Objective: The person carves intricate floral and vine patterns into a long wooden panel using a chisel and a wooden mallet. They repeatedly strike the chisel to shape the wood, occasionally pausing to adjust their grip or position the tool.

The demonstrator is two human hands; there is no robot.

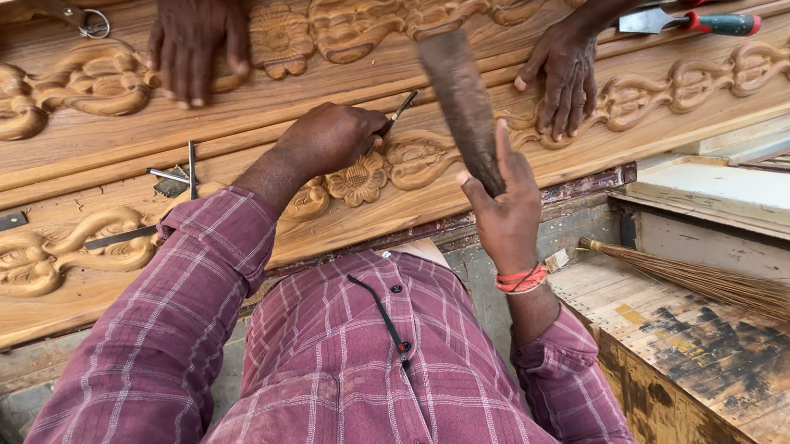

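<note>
Carved wooden panel (534, 182) on workbench (767, 374)

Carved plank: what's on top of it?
On the carved plank: the left hand with a chisel, loose chisels, and another person's two hands. Carving beneath the hands is covered.

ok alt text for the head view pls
A person's left hand holds a chisel to a carved wooden panel while the right hand raises a wooden mallet. Another person's two hands press on the panel opposite.
</note>
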